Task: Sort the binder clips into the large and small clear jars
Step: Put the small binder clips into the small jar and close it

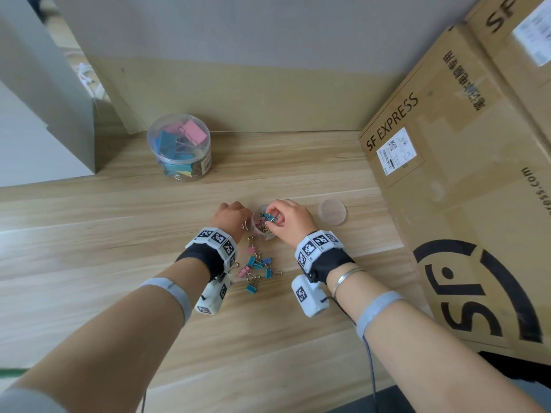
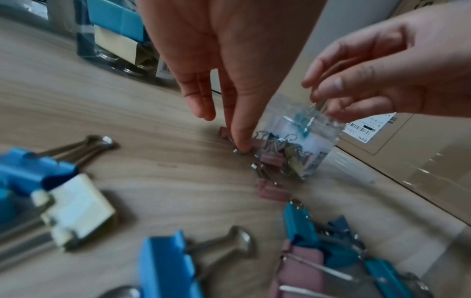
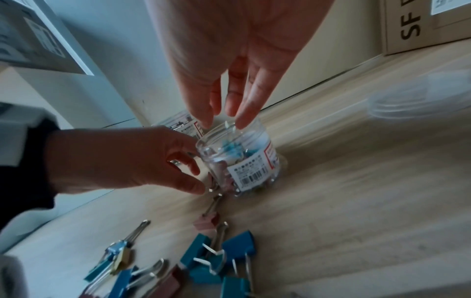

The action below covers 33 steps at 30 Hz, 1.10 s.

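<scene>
R hand (image 1: pixel 290 217) pinches small blue metal binder clip (image 1: pixel 269 217) over small clear plastic jar (image 3: pixel 242 159); L hand (image 1: pixel 229 217) pinches pink binder clip (image 2: pixel 224 131) at jar's 9 o'clock; large clear jar (image 1: pixel 179 147) at 11 o'clock.

soft even light is filling the head view; wrist views are running dimmer, nearest binder clips (image 2: pixel 168 266) blurring, edges bending.

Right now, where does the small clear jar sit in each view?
Head: small clear jar at centre, between left hand and right hand.
Left wrist: centre right, below the right hand.
Right wrist: centre, below the right hand's fingertips.
Shared landmark: cardboard box, right of the jar throughout.
</scene>
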Each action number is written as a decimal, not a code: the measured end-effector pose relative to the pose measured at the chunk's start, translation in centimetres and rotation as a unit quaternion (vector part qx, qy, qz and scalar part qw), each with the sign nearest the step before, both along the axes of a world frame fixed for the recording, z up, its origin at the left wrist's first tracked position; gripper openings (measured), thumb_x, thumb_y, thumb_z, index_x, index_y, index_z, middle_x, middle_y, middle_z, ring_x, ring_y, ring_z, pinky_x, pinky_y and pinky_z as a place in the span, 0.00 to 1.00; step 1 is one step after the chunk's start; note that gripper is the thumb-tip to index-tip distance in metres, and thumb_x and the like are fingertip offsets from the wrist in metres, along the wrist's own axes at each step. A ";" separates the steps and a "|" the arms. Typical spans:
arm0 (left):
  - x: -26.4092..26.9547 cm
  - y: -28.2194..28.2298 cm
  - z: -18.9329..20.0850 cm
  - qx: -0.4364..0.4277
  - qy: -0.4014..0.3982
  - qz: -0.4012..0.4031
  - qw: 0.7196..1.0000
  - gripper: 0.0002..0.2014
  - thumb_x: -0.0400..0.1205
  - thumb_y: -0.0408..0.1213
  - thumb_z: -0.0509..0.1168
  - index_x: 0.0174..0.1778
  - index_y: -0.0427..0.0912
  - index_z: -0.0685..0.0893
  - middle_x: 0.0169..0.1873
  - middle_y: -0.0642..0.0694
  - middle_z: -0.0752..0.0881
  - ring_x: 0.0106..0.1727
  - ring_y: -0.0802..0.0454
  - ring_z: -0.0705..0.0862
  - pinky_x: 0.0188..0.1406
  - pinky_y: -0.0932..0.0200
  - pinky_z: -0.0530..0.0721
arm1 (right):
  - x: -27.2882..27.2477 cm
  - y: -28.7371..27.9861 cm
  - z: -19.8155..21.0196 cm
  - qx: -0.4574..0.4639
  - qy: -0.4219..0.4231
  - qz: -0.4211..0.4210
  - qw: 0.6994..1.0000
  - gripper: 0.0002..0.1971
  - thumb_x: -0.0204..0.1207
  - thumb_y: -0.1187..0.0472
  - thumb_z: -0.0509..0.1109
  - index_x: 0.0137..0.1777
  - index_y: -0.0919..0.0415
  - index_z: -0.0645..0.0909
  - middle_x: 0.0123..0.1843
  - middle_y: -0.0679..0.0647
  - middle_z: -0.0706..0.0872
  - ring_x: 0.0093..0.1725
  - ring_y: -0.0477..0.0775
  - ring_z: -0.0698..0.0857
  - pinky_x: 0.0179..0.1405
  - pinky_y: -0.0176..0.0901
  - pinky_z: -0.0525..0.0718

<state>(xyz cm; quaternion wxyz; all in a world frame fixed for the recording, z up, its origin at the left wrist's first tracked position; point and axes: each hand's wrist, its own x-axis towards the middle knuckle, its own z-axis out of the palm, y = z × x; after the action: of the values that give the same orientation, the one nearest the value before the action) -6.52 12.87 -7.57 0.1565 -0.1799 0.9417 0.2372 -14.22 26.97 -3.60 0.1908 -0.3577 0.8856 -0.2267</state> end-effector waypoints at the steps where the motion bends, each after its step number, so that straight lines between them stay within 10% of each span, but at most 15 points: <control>1: 0.1 0.0 -0.2 0.000 -0.006 0.000 1.000 0.16 0.78 0.38 0.66 0.63 0.48 0.82 0.64 0.46 0.79 0.65 0.41 0.72 0.61 0.51 0.77 | 0.1 0.0 -0.2 0.002 0.000 -0.006 1.000 0.10 0.71 0.61 0.73 0.52 0.58 0.83 0.52 0.54 0.84 0.37 0.48 0.80 0.46 0.46 0.85; 6: 0.5 -0.2 -0.5 -0.017 -0.029 -0.013 0.999 0.15 0.80 0.36 0.64 0.62 0.48 0.82 0.62 0.43 0.78 0.63 0.40 0.73 0.61 0.49 0.78 | 2.3 0.4 0.5 0.041 0.009 0.134 0.990 0.10 0.76 0.62 0.67 0.56 0.61 0.82 0.55 0.55 0.82 0.42 0.48 0.78 0.42 0.30 0.76; 10: 1.0 -0.6 -0.2 -0.017 -0.073 -0.008 0.997 0.13 0.81 0.37 0.62 0.61 0.41 0.81 0.59 0.40 0.79 0.63 0.40 0.75 0.61 0.50 0.78 | 4.8 0.9 -0.8 0.189 0.097 0.303 0.929 0.18 0.78 0.52 0.63 0.65 0.59 0.77 0.59 0.55 0.80 0.48 0.60 0.85 0.34 0.46 0.81; 17: 0.5 -1.0 2.9 0.006 0.072 0.038 0.997 0.09 0.78 0.34 0.62 0.54 0.39 0.81 0.52 0.41 0.81 0.53 0.42 0.81 0.50 0.53 0.79 | 4.8 1.2 -2.9 0.248 0.062 0.289 0.923 0.29 0.73 0.48 0.70 0.73 0.50 0.65 0.69 0.55 0.70 0.66 0.58 0.74 0.47 0.53 0.85; 33: -0.6 1.7 3.1 0.017 0.099 -0.013 0.995 0.12 0.82 0.38 0.59 0.60 0.42 0.78 0.59 0.41 0.78 0.58 0.40 0.79 0.52 0.50 0.79 | 4.8 0.9 -2.9 0.235 0.007 0.255 0.938 0.05 0.78 0.64 0.63 0.49 0.65 0.77 0.51 0.59 0.73 0.46 0.56 0.72 0.44 0.44 0.70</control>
<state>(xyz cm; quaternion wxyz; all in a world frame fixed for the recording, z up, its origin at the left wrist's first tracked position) -7.14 14.53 -4.50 0.0692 -0.1407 0.9505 0.2682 -9.38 27.90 -6.52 0.3141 -0.5179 0.7943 0.0465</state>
